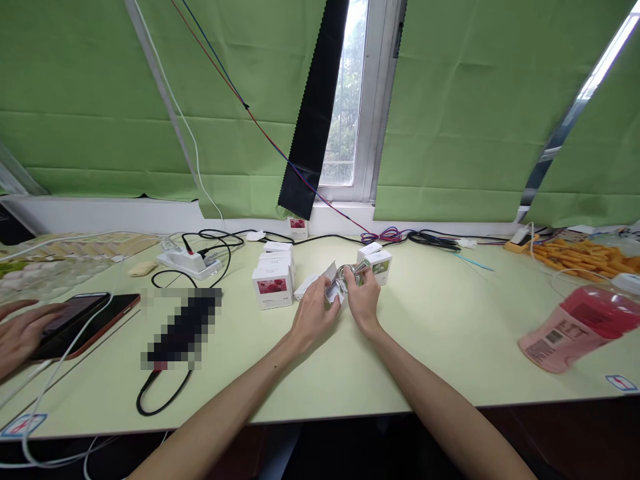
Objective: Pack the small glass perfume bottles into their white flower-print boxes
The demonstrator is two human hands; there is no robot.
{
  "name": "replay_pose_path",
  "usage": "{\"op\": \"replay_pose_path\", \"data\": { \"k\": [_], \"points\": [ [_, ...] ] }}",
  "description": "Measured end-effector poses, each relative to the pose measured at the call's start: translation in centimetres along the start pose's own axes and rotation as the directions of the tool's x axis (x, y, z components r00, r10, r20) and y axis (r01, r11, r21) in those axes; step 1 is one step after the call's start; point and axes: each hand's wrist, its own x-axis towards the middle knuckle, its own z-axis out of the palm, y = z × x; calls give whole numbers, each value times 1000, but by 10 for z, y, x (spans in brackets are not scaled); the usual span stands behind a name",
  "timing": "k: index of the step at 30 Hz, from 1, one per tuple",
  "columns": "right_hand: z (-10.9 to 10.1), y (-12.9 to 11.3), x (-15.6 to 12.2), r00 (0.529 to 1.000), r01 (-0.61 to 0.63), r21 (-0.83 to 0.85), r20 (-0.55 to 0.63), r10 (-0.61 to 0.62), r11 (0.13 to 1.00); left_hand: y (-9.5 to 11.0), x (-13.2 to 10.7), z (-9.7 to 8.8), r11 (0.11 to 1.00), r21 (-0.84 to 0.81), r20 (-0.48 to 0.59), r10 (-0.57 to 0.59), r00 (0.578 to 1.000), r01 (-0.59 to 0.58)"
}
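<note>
Gripping a small open carton [331,289], my left hand [315,307] has its fingers curled round the card just to the right of the row of white boxes [273,288], my landmark here. A flap of the carton stands up. My right hand [364,298], a little farther right of the row, is closed on a shiny clear piece [343,279] (glass by the look of it, though its exact shape is lost in the glare), and that piece sits right at the carton's mouth. A flat white box [305,287] lies between the row and my left hand, partly covered by it. Beyond my right hand, on the side away from the row, stands a box with a green picture [381,268], another white one beside it.

Left of the row is a white power strip [187,262] with black leads; nearer me than that, also left of the row, lies a dark device [184,330], blurred into blocks. Farthest left of the row, another person's hand [23,333] rests on a phone [80,310]. Well to the right of the row, a pink bottle [567,333] leans at a tilt, with an orange heap [575,259] behind it.
</note>
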Motion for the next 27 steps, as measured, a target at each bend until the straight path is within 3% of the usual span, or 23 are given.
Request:
{"op": "replay_pose_path", "data": {
  "k": [27],
  "points": [
    [2, 7, 1, 1000, -9, 29, 29, 8, 1000, 0, 1, 1, 997, -31, 35, 75, 997, -74]
  ]
}}
